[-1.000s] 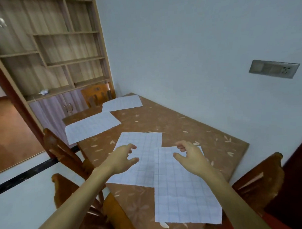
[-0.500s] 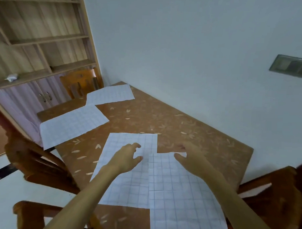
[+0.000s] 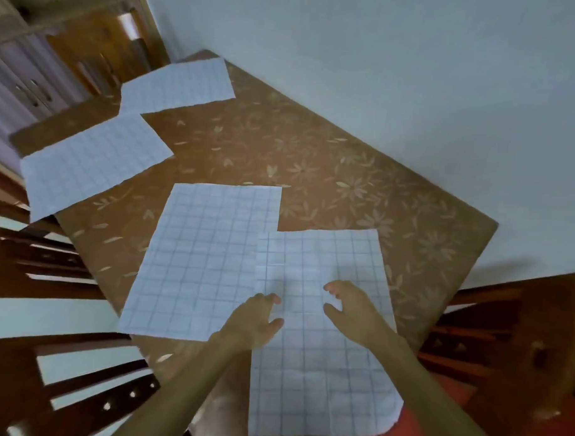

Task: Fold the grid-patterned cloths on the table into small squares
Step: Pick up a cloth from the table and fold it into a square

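Observation:
Several white grid-patterned cloths lie flat on the brown flowered table [image 3: 314, 160]. The nearest cloth [image 3: 316, 375] hangs a little over the table's near edge and overlaps a second cloth [image 3: 200, 263] to its left. Two more lie further off, the third cloth [image 3: 92, 165] at the left edge and the fourth cloth [image 3: 180, 87] at the far corner. My left hand [image 3: 253, 324] hovers over the nearest cloth's left edge, fingers loosely curled and holding nothing. Over the middle of the same cloth my right hand [image 3: 351, 308] is held the same way.
A pale wall [image 3: 383, 58] runs along the table's far right side. Wooden chairs stand at the left [image 3: 50, 261], at the right [image 3: 520, 323] and at the far end [image 3: 99, 48]. A cabinet with handles [image 3: 26, 91] stands at the far left.
My head has tilted down and closer to the table. Both hands have drawn back toward me, from the nearest cloth's far edge to its middle.

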{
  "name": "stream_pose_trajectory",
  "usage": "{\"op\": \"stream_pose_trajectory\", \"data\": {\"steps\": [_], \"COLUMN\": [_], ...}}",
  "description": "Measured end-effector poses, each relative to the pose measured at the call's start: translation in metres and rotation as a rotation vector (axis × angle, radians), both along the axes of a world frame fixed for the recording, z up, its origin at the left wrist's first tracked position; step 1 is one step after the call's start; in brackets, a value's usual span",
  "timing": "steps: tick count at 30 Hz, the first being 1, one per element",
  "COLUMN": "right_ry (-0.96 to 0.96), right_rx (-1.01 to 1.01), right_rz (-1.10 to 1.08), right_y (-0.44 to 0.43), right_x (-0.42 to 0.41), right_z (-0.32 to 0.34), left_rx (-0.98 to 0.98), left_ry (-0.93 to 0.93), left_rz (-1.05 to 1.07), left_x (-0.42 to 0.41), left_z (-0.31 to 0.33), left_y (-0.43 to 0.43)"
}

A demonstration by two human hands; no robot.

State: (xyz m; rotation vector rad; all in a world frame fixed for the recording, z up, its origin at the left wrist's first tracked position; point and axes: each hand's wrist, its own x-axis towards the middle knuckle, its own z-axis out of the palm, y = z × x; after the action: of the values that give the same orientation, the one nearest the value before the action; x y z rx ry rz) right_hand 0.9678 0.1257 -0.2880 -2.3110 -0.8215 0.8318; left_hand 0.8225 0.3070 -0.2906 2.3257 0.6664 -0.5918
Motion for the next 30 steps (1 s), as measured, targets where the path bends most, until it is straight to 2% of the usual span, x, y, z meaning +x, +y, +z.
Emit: {"op": "stream_pose_trajectory", "data": {"steps": [4,9,18,23,27,30], "right_ry": [0.066,0.061,-0.127,-0.305,-0.290,-0.278], "right_rx": [-0.032,-0.027,-0.037,-0.066,-0.123,-0.151], "right_rz": [0.019,-0.023,-0.060,0.027,0.157,0.169], "right_y": [-0.009,-0.011,0.017,0.046,0.061,0.067], "right_x": [0.013,0.051,0.155,0.197,0.214,0.220], "right_z": [-0.027,-0.051,-0.074,-0.084,-0.098,-0.103], "left_rx": [0.016,0.108,0.286,0.365,0.368,0.409], "left_ry": [0.038,0.024,-0.027,-0.061,-0.151,-0.129], "left_rz": [0.057,0.165,0.095,0.026,-0.018,-0.075], "left_x": [0.009,0.036,0.129,0.183,0.206,0.211], "left_z": [-0.025,-0.043,-0.053,-0.066,-0.085,-0.099], "left_y": [-0.014,-0.008,0.014,0.029,0.042,0.049]}}
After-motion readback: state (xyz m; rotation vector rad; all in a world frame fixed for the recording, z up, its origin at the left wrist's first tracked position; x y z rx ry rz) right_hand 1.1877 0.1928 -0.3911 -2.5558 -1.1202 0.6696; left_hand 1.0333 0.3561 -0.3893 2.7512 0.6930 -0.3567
